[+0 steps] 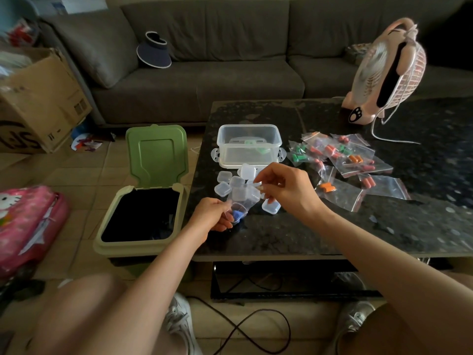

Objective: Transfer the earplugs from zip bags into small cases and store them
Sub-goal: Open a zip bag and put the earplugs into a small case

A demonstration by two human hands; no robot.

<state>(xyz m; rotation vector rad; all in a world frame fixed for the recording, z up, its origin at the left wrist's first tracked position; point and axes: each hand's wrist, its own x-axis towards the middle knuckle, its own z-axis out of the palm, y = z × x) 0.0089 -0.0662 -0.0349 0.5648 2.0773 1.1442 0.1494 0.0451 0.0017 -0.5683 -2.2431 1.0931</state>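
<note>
Head view, entries from left to right.

- pink bag: on the floor, far left of the hands.
- green bin: lid raised, just left of the left hand, beside the tabletop.
- left hand: fingers curled, pinching the lower end of a clear zip bag. The blue earplugs lie in that end, against its fingers.
- small cases: a clear heap beyond and between the hands.
- storage box: clear and lidless, beyond the cases.
- right hand: fingertips pinching the bag's upper end. Whether the seal is parted cannot be told.
- filled bags: a pile holding green, orange and red plugs, right of the right hand.
- fan: far right, beyond.

Step judged: opening one bag for emptying. The next move likely calls for parting the seal, then tipping the blue plugs into an opened case.
</note>
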